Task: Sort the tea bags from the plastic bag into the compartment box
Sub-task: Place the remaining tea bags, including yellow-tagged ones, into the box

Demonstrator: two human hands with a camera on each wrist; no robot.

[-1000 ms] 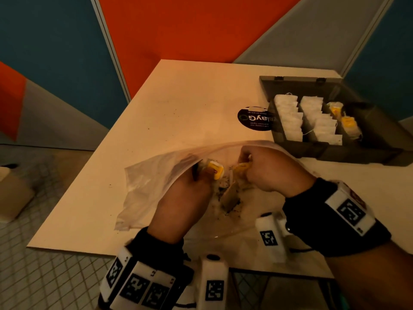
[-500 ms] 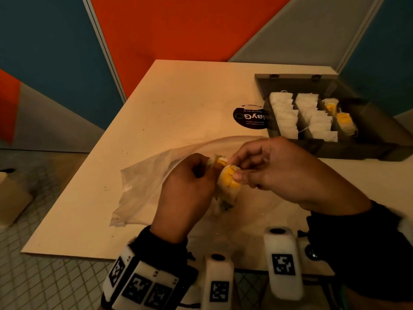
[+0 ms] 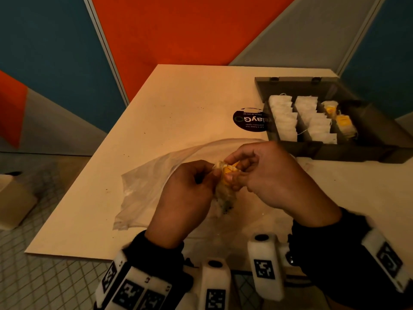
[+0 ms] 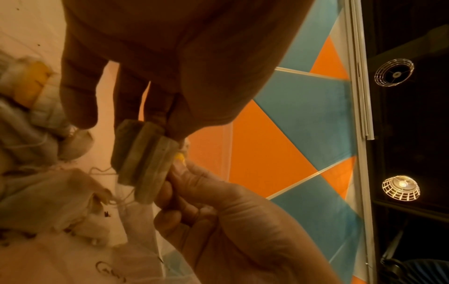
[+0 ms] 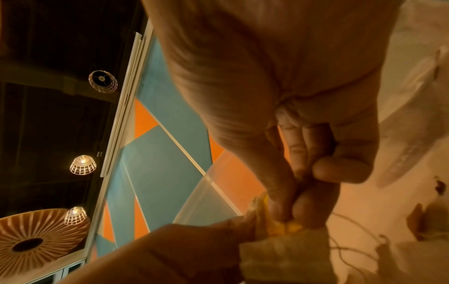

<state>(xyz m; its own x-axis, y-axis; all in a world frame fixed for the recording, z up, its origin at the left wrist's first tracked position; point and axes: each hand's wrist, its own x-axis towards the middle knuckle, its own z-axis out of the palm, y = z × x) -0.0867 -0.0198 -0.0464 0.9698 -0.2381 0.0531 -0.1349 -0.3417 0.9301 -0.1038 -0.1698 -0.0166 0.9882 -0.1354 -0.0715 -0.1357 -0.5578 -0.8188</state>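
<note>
Both hands meet over the clear plastic bag (image 3: 145,193) and hold a small stack of yellow-tagged tea bags (image 3: 225,186) between them. My left hand (image 3: 210,175) pinches the stack (image 4: 143,165) from the left. My right hand (image 3: 232,173) pinches the yellow tags (image 5: 282,226) from the right. Loose strings hang below. More tea bags (image 4: 41,100) and torn ones lie in the plastic bag. The dark compartment box (image 3: 312,151) stands open at the right, with two rows of white tea bags (image 3: 283,117) and a few yellow-tagged ones (image 3: 342,121).
The pale wooden table (image 3: 178,104) carries a round black sticker (image 3: 249,119) left of the box. Tea crumbs dot the bag and table. The table's near edge runs just below my wrists. Tiled floor and a beige box (image 3: 13,200) lie at left.
Both hands rose out of the bag's mouth and came together. The separate tea bags they held are now pressed into one stack between them.
</note>
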